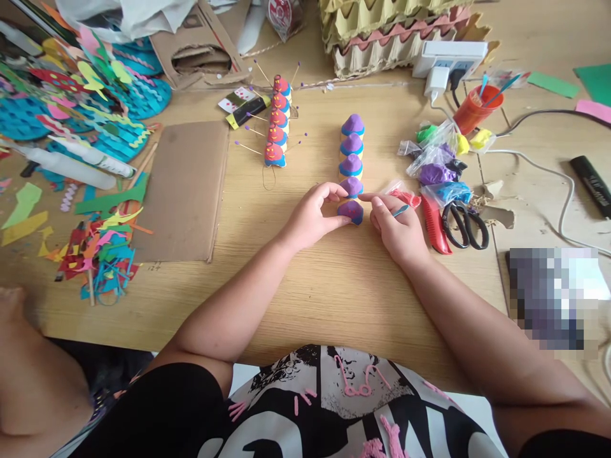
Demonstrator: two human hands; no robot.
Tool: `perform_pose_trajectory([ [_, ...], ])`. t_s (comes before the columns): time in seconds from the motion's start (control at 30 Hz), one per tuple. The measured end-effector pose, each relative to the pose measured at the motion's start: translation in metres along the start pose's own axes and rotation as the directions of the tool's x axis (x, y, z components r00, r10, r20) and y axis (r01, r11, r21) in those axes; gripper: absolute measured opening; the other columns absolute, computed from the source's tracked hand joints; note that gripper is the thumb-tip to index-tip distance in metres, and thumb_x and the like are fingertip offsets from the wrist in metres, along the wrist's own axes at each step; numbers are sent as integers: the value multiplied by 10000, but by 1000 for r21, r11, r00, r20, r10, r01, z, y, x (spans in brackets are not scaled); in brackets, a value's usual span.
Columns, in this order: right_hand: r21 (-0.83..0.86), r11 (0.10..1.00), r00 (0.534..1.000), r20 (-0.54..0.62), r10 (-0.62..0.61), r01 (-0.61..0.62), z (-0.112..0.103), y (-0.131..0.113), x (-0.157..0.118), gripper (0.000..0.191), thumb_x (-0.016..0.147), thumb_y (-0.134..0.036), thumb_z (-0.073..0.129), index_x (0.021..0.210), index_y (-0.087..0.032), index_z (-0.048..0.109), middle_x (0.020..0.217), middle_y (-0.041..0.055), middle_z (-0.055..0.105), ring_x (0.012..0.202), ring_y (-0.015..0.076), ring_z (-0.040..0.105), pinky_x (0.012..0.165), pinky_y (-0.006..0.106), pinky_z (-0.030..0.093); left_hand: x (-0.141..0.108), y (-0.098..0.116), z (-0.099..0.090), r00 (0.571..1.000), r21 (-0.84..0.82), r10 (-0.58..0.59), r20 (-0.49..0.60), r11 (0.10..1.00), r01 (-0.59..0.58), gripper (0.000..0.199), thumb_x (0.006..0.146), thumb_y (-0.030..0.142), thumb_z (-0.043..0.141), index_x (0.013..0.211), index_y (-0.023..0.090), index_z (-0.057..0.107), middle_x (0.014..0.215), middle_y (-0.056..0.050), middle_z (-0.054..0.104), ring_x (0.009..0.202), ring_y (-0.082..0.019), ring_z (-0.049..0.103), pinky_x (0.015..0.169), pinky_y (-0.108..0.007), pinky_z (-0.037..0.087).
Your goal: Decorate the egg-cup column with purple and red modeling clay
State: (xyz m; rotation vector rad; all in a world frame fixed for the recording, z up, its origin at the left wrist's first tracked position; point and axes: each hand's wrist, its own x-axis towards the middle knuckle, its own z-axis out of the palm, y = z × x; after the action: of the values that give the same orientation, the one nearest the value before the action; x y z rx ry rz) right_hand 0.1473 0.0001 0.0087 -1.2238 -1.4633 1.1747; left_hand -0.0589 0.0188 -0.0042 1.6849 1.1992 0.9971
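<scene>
A row of egg-carton cups [352, 165] covered in purple and blue clay lies in front of me, pointing away. Thumb and fingers of my left hand [312, 213] are closed on both sides of its nearest cup, which has small reddish marks. My right hand [398, 229] is curled around a thin blue clay tool [400, 210], mostly hidden in the fist. Its index finger reaches to the strip between the two nearest cups. Farther left stands a finished-looking red and blue caterpillar [275, 152] with smiling faces and cotton-swab-like sticks poking out at the sides.
Right of my hands lie black-handled scissors [465, 226], a red cutter [433, 222] and bagged clay [436, 173]. Beyond are a red cup [477, 109], a power strip [449, 58] and egg trays [401, 32]. Cardboard [184, 191] and paper scraps [107, 251] lie left; another person's limb [33, 375] shows.
</scene>
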Motion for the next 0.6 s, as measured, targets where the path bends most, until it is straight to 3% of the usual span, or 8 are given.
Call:
perform_pose_trajectory([
  [0.17, -12, 1000, 1000, -23, 9, -9, 1, -2, -1, 581, 968, -717, 591, 1052, -191, 824, 602, -23, 464, 655, 165, 519, 664, 326, 484, 1, 1, 1, 1000, -24, 6, -12, 1000, -7, 393, 780, 224, 883, 1096, 213, 649, 1136, -28, 726, 1108, -179, 658, 1053, -327, 495],
  [0.6, -29, 1000, 1000, -21, 9, -10, 3, -5, -2, 612, 958, -733, 589, 1056, -177, 825, 565, -27, 449, 706, 195, 586, 726, 355, 527, 0, 5, -2, 999, 10, -47, -15, 999, 47, 394, 791, 202, 866, 1114, 230, 641, 1175, -24, 718, 1112, -176, 646, 1065, -329, 493],
])
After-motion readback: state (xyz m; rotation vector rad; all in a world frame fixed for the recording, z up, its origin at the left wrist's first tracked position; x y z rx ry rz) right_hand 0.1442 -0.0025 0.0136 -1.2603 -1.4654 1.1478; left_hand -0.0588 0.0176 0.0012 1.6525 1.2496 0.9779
